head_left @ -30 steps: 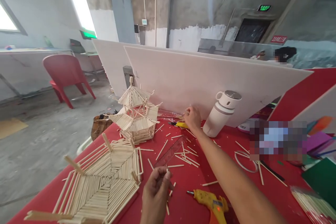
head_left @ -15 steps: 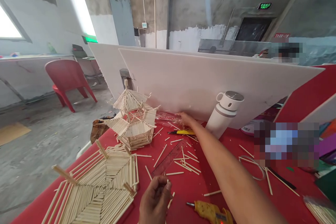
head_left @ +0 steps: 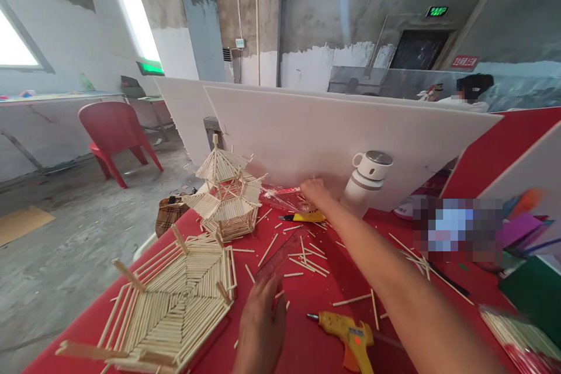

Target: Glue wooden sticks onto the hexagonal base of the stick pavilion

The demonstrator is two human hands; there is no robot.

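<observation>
My left hand [head_left: 263, 321] is low in the middle of the view, fingers stretched forward and thumb apart, near the end of a clear ruler [head_left: 280, 254]. A short stick piece lies by its thumb. My right hand [head_left: 313, 188] reaches to the back of the table with its fingers closed on a crinkled clear plastic wrapper [head_left: 280, 196] with red on it; its fingertips are partly hidden. Just in front lies a yellow utility knife [head_left: 304, 217]. Loose wooden sticks [head_left: 313, 263] are scattered around the ruler. A yellow glue gun [head_left: 346, 330] rests to the right of my left hand.
On the left stand a tiered stick pagoda [head_left: 228, 204] and an octagonal stick base [head_left: 179, 298] with upright posts. A white bottle [head_left: 368, 178] stands beside my right forearm, before white boards [head_left: 333, 134]. Bundled sticks [head_left: 517, 333] lie at right. A person [head_left: 473, 90] is beyond the boards.
My left hand has gone from a pinch on a small stick to outstretched fingers. My right hand has closed on the plastic wrapper at the back. The view has shifted slightly.
</observation>
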